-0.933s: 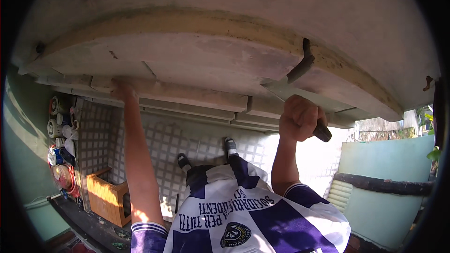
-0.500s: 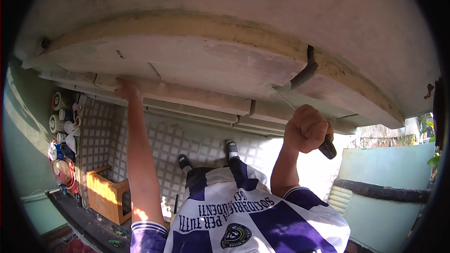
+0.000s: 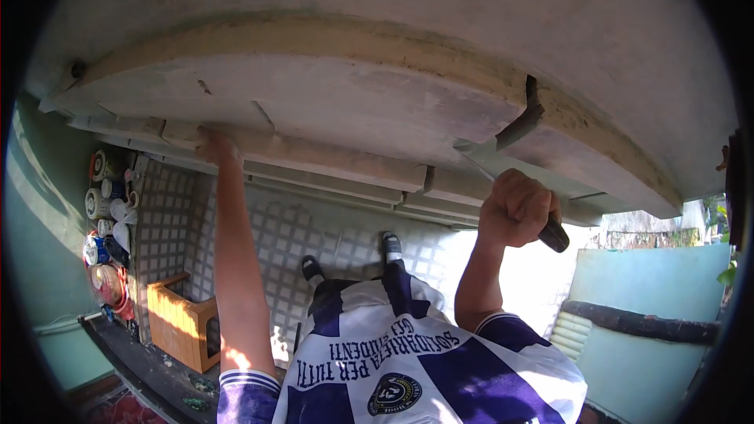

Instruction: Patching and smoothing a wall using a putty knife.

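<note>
My right hand (image 3: 518, 208) is closed around the dark handle (image 3: 556, 237) of a tool with a thin metal blade or shaft (image 3: 474, 165). The blade points up and left to the pale slab; whether its tip touches the slab is unclear, and the tool's exact kind does not show. Further left, my left hand (image 3: 217, 146) grips the front edge of a lower pale ledge (image 3: 330, 155), its fingers bent over the edge. Above both hands runs a broad, curved-looking slab (image 3: 314, 71) with a yellowish edge and a dark notch (image 3: 522, 122) near its right part.
Wall and ceiling surfaces close in above. Tiled floor (image 3: 275, 228) lies below, with my feet on it. On the left stand a wooden stool (image 3: 177, 326) and several tubs and containers (image 3: 102, 212). Light blue panels (image 3: 652, 279) with a dark bar stand at the right.
The view has shifted slightly. My right hand, still round the tool's handle, has moved up a little. My left hand stays at the same ledge edge.
</note>
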Demonstrator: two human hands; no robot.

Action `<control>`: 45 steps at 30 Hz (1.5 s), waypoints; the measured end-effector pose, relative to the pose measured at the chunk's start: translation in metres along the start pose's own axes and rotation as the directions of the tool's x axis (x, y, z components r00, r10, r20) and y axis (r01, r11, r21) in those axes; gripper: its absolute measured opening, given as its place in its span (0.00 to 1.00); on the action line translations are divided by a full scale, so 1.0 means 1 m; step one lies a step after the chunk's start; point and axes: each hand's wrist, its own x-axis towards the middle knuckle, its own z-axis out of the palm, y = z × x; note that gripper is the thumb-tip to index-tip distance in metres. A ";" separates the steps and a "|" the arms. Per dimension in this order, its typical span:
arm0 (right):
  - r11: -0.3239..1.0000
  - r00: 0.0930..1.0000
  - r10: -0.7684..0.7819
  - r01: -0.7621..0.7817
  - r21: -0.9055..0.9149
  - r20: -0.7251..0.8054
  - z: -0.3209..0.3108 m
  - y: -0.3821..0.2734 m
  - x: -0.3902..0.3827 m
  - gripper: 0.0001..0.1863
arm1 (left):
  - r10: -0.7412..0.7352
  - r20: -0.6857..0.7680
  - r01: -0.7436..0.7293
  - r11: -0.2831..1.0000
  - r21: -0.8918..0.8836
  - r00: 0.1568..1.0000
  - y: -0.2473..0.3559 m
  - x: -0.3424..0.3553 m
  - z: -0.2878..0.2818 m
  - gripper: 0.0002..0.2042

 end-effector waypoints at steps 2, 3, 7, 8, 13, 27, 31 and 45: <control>0.999 0.996 -0.008 0.005 0.033 0.094 0.000 0.001 0.001 0.20 | 0.033 -0.011 -0.034 0.999 -0.039 0.999 0.002 0.002 -0.001 0.39; 0.999 0.996 -0.008 0.005 0.034 0.094 0.000 -0.001 0.002 0.20 | 0.033 -0.012 -0.034 0.999 -0.039 0.999 0.003 0.000 0.000 0.39; 0.997 0.999 0.033 -0.036 0.064 0.039 -0.001 0.005 0.000 0.20 | -0.004 -0.033 0.004 1.000 0.007 0.999 0.008 -0.014 0.002 0.41; 0.998 0.997 0.039 -0.042 0.052 0.060 -0.002 0.008 -0.003 0.20 | -0.006 -0.011 0.006 1.000 -0.003 1.000 0.008 -0.012 0.001 0.41; 0.998 0.997 -0.058 0.056 0.042 0.051 -0.002 -0.006 0.001 0.21 | 0.020 -0.048 -0.019 1.000 0.007 0.999 0.004 -0.008 0.003 0.42; 0.990 0.989 -0.058 0.039 0.134 0.135 -0.012 -0.005 0.004 0.18 | 0.038 -0.058 -0.037 0.999 0.015 0.998 -0.002 -0.002 0.002 0.42; 1.000 0.988 -0.015 0.011 0.029 0.151 -0.007 -0.002 0.007 0.18 | 0.033 -0.015 -0.034 0.997 -0.064 0.999 0.000 -0.003 0.002 0.41; 0.999 0.999 0.041 -0.042 0.002 0.021 -0.001 0.003 0.002 0.20 | 0.052 0.037 -0.050 0.996 -0.068 0.998 -0.003 -0.002 0.001 0.42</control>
